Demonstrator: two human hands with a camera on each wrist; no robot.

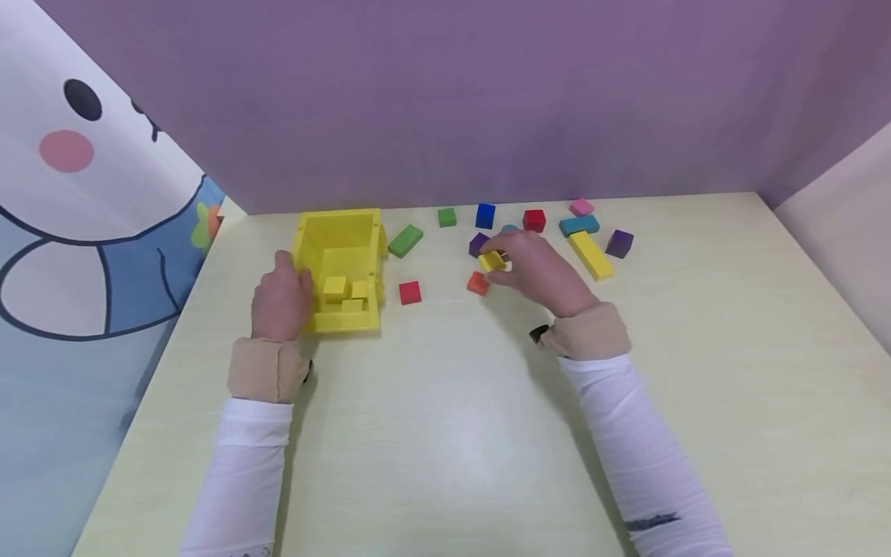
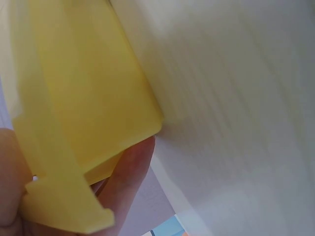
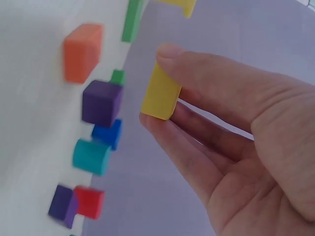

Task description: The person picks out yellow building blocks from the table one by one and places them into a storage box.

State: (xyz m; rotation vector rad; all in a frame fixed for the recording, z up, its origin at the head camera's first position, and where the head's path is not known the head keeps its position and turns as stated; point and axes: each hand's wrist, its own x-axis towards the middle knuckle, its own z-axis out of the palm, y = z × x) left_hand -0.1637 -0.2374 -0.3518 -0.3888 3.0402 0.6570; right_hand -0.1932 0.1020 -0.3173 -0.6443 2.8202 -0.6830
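Observation:
My left hand (image 1: 281, 300) grips the left side of an open yellow box (image 1: 341, 240) that stands on the table. In the left wrist view the thumb and fingers hold the rim of this box (image 2: 98, 88) from both sides. Several yellow blocks (image 1: 336, 288) lie in its near part. Between thumb and fingertips, my right hand (image 1: 536, 267) pinches a small yellow block (image 3: 162, 93). It hovers among loose blocks, close to an orange block (image 3: 81, 54) and a purple block (image 3: 101, 103).
Around the right hand lie red (image 1: 534, 220), blue (image 1: 485, 216) and pink (image 1: 581, 206) blocks, plus a long yellow block (image 1: 592, 256). Nearer the box are a green block (image 1: 406, 240) and a red cube (image 1: 410, 292). A purple partition (image 1: 452, 100) rises behind the table.

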